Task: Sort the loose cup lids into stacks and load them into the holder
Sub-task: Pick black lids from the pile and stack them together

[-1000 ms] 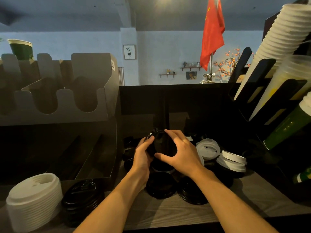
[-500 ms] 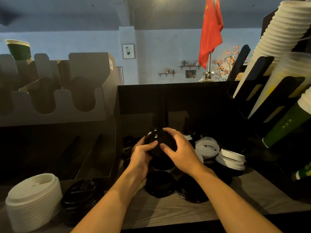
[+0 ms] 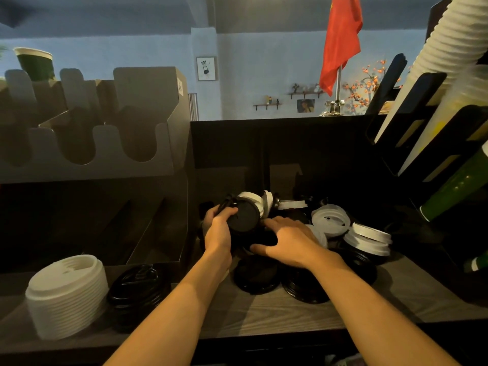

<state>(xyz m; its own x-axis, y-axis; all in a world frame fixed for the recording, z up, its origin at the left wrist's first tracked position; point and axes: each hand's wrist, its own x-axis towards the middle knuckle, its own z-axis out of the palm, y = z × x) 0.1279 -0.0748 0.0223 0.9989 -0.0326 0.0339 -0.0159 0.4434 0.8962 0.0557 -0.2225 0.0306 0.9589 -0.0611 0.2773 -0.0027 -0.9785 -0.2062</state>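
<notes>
Head view: your left hand (image 3: pixel 217 231) curls its fingers round a black lid (image 3: pixel 244 216), tilted on edge just right of the holder (image 3: pixel 148 85). Your right hand (image 3: pixel 289 241), fingers spread, lies over the loose lids (image 3: pixel 331 220) farther right of the holder.

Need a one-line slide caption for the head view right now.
Left hand grips black lids while the right hand spreads over the loose lids on the counter.

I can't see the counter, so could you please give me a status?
Left hand grips black lid stack. Right hand open, over the loose lids. Nothing in the way.
</notes>
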